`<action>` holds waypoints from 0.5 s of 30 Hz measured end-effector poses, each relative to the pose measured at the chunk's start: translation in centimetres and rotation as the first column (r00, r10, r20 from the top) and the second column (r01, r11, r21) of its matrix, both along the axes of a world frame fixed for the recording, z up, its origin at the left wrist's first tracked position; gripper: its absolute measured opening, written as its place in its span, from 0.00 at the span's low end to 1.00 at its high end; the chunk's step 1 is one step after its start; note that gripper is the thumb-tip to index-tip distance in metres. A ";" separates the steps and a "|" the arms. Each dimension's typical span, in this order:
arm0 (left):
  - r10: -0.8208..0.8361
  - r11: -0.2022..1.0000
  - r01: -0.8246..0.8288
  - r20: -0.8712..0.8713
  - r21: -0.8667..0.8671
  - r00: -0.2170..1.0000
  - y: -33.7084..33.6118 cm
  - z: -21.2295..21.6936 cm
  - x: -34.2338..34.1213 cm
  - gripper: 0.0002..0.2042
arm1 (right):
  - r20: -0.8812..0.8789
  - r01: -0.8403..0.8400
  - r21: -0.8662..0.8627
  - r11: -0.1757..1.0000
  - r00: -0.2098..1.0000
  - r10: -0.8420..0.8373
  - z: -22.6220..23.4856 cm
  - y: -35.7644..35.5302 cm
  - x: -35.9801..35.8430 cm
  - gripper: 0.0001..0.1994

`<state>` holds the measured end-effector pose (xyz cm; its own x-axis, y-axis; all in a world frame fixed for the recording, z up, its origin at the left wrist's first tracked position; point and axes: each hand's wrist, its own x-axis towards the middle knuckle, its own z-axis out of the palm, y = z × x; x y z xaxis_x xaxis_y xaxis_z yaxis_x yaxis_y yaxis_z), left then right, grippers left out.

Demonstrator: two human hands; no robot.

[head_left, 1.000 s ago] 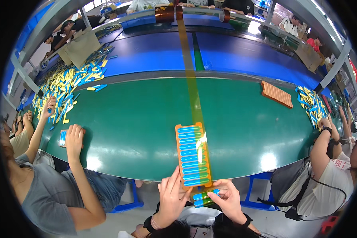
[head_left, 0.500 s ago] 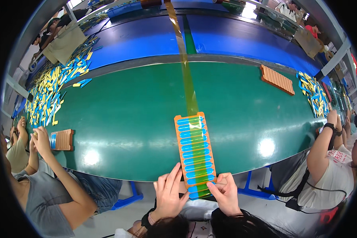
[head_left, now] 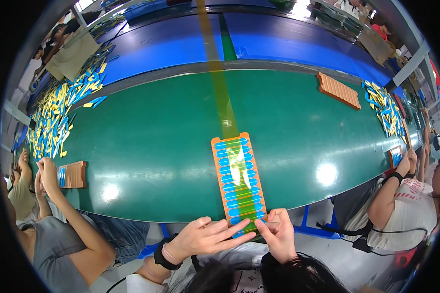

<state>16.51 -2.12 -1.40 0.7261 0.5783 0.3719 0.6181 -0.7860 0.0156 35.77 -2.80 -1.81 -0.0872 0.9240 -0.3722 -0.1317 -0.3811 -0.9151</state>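
An orange ridged tray (head_left: 244, 135) lies lengthwise in front of me, its near end at the table edge. Flat blue strips (head_left: 227, 179) with rounded ends fill its grooves crosswise. Down the middle of them runs a translucent yellow tape (head_left: 222, 97), which stretches from the far side of the table. My right hand (head_left: 278, 235) pinches the near end of the tape between thumb and fingers at the tray's near right corner. Reaching across from the left, my left hand (head_left: 200, 238) has its fingers stretched out, the fingertips on the tape near that end.
Loose blue and yellow strips are heaped at the left (head_left: 51, 117) and right (head_left: 384, 107). Another orange tray (head_left: 338, 91) lies at the back right. Co-workers sit on both sides, each beside a partly filled tray (head_left: 76, 175). Blue panels (head_left: 283, 41) border the green table (head_left: 146, 132).
My left hand has moved from the tray's left side across its near end, fingers now over the tape. My right hand keeps its pinch. The tray sits slightly higher in the picture.
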 end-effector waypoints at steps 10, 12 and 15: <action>0.159 0.987 -0.155 0.109 -0.047 0.981 -1.2 -1.8 0.7 0.18 | 0.325 0.058 0.181 0.982 0.939 -0.115 2.1 1.3 2.1 0.08; 0.179 0.984 -0.176 0.126 -0.032 0.976 -1.3 -2.0 0.8 0.18 | 0.318 -0.132 0.362 0.923 0.948 0.010 2.8 2.3 1.2 0.09; 0.169 0.985 -0.170 0.118 -0.002 0.978 -1.3 -2.0 0.8 0.18 | 0.551 -0.377 0.229 0.897 0.810 0.200 3.5 3.4 0.1 0.12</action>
<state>17.31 -3.40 -3.38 0.5685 0.6861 0.4540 0.7368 -0.6701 0.0901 35.84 0.61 1.71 -0.2517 0.9583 -0.1351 0.4480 -0.0084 -0.8940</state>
